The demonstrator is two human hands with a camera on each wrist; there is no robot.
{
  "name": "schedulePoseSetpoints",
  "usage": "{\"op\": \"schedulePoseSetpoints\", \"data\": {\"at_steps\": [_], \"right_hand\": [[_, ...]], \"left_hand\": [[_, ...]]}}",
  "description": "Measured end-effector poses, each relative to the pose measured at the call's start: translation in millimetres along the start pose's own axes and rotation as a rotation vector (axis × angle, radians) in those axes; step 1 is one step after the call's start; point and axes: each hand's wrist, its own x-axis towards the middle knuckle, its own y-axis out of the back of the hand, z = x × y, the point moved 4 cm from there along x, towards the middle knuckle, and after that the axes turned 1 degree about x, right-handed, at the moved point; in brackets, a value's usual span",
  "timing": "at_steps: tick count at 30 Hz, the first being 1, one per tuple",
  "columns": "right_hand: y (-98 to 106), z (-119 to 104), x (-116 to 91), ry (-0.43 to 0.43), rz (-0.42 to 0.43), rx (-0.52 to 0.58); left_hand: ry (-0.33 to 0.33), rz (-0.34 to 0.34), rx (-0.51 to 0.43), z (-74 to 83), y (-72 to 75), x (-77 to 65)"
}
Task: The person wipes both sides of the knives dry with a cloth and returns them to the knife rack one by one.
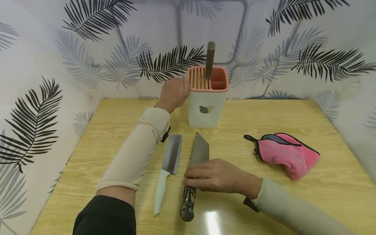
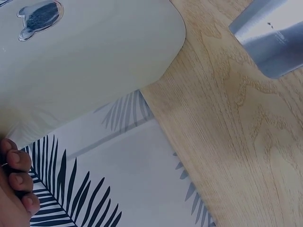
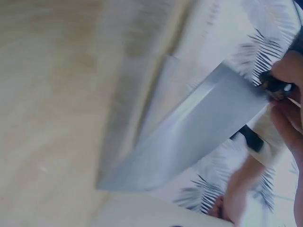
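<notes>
My right hand [image 1: 215,176] holds a black-handled kitchen knife [image 1: 200,148] where handle and blade meet; the handle's butt points toward me. Its broad blade with a slanted tip fills the middle of the right wrist view, where the blade [image 3: 189,132] looks slightly blurred. At the back, my left hand [image 1: 174,93] grips the left rim of a white knife holder [image 1: 204,114] with a pink slotted top. Curled fingertips [image 2: 19,179] show beside the holder in the left wrist view. One brown-handled knife [image 1: 210,60] stands in the holder.
A white-handled cleaver [image 1: 171,153] lies on the wooden table [image 1: 117,117] left of the held knife, close to my left forearm. To the right is a crumpled pink cloth [image 1: 286,153] with dark edging. Leaf-patterned fabric [image 1: 147,29] hangs behind the table.
</notes>
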Motion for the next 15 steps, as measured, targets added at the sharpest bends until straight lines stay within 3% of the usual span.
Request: {"op": "schedulePoseSetpoints", "data": {"at_steps": [4, 9, 15], "right_hand": [[34, 12, 11, -0.02, 0.198, 0.111], [80, 34, 23, -0.105, 0.369, 0.229], [142, 81, 44, -0.209, 0.696, 0.292]], "left_hand": [[0.002, 0.0, -0.007, 0.2, -0.6, -0.9], [-0.001, 0.018, -0.007, -0.2, -0.9, -0.2], [-0.009, 0.029, 0.002, -0.4, 1.7, 0.1]]}}
